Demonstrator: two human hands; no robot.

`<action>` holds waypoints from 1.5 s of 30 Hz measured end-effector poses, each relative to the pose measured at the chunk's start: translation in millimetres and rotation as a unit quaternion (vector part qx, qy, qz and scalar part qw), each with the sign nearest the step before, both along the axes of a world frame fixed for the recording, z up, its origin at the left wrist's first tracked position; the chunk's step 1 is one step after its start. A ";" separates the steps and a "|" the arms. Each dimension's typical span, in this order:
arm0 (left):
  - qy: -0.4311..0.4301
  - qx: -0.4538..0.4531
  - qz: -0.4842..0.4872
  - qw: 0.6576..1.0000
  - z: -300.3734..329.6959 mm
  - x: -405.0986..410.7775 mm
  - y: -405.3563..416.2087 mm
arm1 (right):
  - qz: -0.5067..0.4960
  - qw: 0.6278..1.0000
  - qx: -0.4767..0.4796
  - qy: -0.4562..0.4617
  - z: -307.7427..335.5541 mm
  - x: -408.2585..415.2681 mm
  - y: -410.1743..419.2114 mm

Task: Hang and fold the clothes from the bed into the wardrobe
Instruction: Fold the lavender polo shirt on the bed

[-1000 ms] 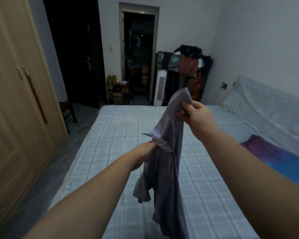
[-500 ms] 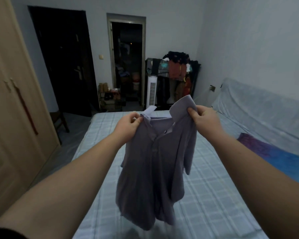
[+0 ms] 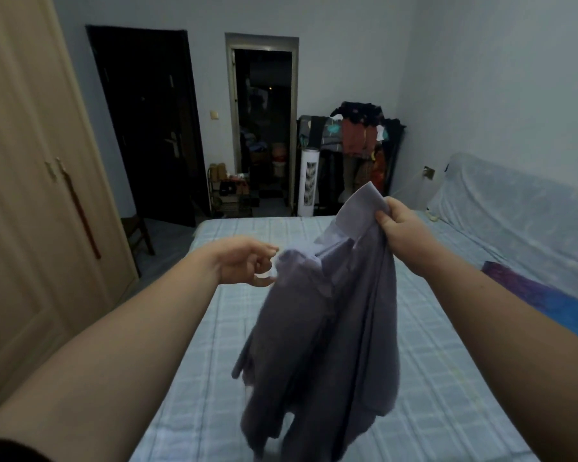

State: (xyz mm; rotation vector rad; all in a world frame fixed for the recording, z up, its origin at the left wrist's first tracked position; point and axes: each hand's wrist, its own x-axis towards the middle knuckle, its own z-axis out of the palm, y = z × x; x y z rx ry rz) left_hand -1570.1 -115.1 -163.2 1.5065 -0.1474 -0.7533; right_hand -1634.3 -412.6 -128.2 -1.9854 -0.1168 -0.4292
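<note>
Hanging at centre frame from one right hand (image 3: 401, 232): one purple shirt (image 3: 317, 328), collar up, hem dangling above one checked bed (image 3: 431, 378). Two bare hands in view, two wardrobe doors (image 3: 24, 195) along the left edge, one purple-and-blue cloth (image 3: 548, 301) lying at the right edge of the bed. Half a second ago both hands held the collar spread wide; now let go on the left side, so the shirt droops bunched and narrow under the right grip alone. Right fingers (image 3: 382, 219) curled tight, pinching the pale collar at upper right of centre. Left hand (image 3: 244, 265) at mid-frame, fingers loosely curled and parted, gripping nothing, just beside the shirt's left shoulder; touching it or not, cannot tell through the blur. Farther back, one white tower fan (image 3: 309, 181) and one laden clothes rack (image 3: 357, 135) at the rear wall.
</note>
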 end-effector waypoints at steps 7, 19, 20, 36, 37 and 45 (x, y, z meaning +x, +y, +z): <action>-0.042 0.184 -0.103 0.977 -38.8 -19.6 -30.8 | 0.051 0.991 0.116 0.035 -6.8 -3.4 1.5; -0.063 0.126 -0.032 0.989 -128.5 -19.3 -121.7 | 0.086 0.952 0.291 0.046 1.2 -26.7 -40.6; -0.068 0.148 -0.043 0.986 -133.2 -20.0 -125.7 | 0.087 0.944 0.315 0.038 1.1 -27.9 -46.7; -0.207 -0.052 0.050 0.976 -51.7 9.2 -134.5 | -0.077 0.993 0.090 0.009 -9.1 -5.0 -112.4; -0.236 -0.032 0.063 0.969 -41.7 12.5 -124.1 | -0.091 0.996 0.018 0.019 -8.9 -2.1 -113.7; -0.239 0.202 -0.023 0.950 26.1 22.1 -49.4 | -0.021 0.958 -0.282 0.046 14.8 6.6 -78.6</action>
